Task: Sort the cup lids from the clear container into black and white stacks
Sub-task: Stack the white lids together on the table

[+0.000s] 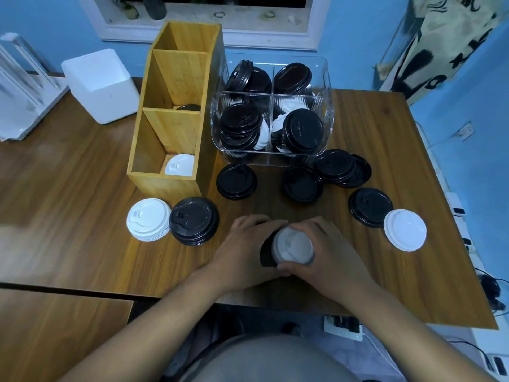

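**A:** Hands: position, grip?

**B:** Left hand [242, 249] and right hand [330, 249] meet over the near middle of the table [82, 175]. Both wrap one lid bundle [293, 245]. The fingers curl over its far side and the right thumb lies across the near rim. A white lid faces up on top, with black showing beneath on the left-hand side. Count in the bundle: cannot tell.

**A:** Sorted stacks?

**B:** Ten o'clock from the hands. White stack [148, 219] and black stack [194, 220] stand side by side, touching, white the farther out.

**A:** Source?

**B:** Clear container [271, 155] at twelve o'clock, far side of the table. It has four compartments, all holding lids, mostly black with some white wedged among them.

**A:** Loose pieces?

**B:** Just before the container: loose black lid [236, 181] at eleven-to-twelve, second black lid [302, 183] at twelve, overlapping black lids [334, 164] at one. At two o'clock, outlying black lid [370, 206] with loose white lid [405, 229] touching its rim.

**A:** Anything else?

**B:** Wooden organizer [170, 183] at eleven, three compartments. The nearest holds a boxed white lid [179, 164]; the middle one holds a boxed black lid [188, 107], mostly hidden. White box [102, 84] farther off at ten.
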`<state>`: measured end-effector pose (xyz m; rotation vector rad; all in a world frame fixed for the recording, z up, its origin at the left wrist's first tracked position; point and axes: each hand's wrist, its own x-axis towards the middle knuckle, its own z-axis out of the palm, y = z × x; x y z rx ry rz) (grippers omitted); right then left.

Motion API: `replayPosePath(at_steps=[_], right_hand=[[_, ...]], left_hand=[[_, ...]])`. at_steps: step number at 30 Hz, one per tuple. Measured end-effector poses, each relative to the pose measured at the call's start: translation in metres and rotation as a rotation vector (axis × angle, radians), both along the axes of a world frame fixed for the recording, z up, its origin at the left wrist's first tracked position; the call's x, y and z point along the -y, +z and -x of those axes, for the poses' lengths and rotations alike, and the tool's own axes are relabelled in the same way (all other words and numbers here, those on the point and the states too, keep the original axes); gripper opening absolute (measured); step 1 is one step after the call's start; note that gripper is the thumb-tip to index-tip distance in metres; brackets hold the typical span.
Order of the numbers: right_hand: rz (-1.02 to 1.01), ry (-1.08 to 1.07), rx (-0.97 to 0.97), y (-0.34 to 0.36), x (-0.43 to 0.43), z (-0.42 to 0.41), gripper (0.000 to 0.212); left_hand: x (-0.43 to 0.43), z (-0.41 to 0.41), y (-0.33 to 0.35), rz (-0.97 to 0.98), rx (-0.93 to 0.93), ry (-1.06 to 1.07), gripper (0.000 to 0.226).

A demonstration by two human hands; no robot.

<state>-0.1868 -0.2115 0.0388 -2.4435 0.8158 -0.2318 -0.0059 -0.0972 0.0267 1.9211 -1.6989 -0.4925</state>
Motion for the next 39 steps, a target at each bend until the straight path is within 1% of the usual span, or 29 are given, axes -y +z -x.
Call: replayPosePath(at_steps=[5, 10, 13, 19, 21, 23, 25, 26, 28, 29, 31, 32, 34, 37, 39], right_hand=[[0.006, -0.019, 0.013, -0.003, -0.001, 0.0, 0.082], [-0.022, 0.018, 0.033, -0.004, 0.0, 0.006, 0.076], [-0.032, 0.046, 0.025, -0.002, -0.001, 0.016, 0.071], [-0.008, 0.076, -0.002, 0.006, 0.009, 0.039, 0.073], [0.033, 0.071, -0.037, 0.01, 0.013, 0.052, 0.072], [0.149, 0.006, -0.019, 0.015, 0.022, 0.072, 0.064], [0.267, -0.135, 0.063, 0.02, 0.038, 0.095, 0.055], [0.297, -0.221, 0.096, 0.022, 0.049, 0.105, 0.055], [0.32, -0.396, 0.09, 0.022, 0.071, 0.122, 0.064], [0.327, -0.466, 0.036, 0.02, 0.08, 0.126, 0.074], [0.297, -0.532, -0.092, 0.011, 0.093, 0.129, 0.09], [0.26, -0.532, -0.131, 0.006, 0.097, 0.129, 0.093], [0.155, -0.489, -0.123, -0.001, 0.1, 0.129, 0.091], [0.054, -0.361, 0.037, 0.002, 0.097, 0.137, 0.083], [-0.013, -0.216, 0.118, 0.01, 0.09, 0.142, 0.081]], left_hand=[[0.0, -0.002, -0.007, 0.01, 0.009, -0.053, 0.095], [0.002, 0.002, -0.007, 0.029, 0.026, -0.041, 0.083], [0.002, 0.004, -0.007, 0.035, 0.025, -0.066, 0.083], [0.018, 0.021, -0.009, 0.017, 0.008, -0.136, 0.084], [0.026, 0.031, -0.009, 0.024, 0.011, -0.143, 0.083], [0.033, 0.041, -0.009, 0.045, 0.021, -0.141, 0.083], [0.04, 0.05, -0.008, 0.052, 0.028, -0.129, 0.083], [0.043, 0.055, -0.008, 0.045, 0.026, -0.123, 0.084], [0.048, 0.063, -0.007, 0.024, 0.017, -0.11, 0.085], [0.051, 0.067, -0.008, 0.015, 0.016, -0.103, 0.085], [0.056, 0.073, -0.008, 0.007, 0.025, -0.091, 0.086], [0.058, 0.076, -0.008, 0.007, 0.031, -0.086, 0.086], [0.061, 0.078, -0.01, 0.016, 0.037, -0.074, 0.086], [0.06, 0.079, -0.01, 0.038, 0.032, -0.068, 0.087], [0.06, 0.079, -0.009, 0.034, 0.03, -0.067, 0.088]])
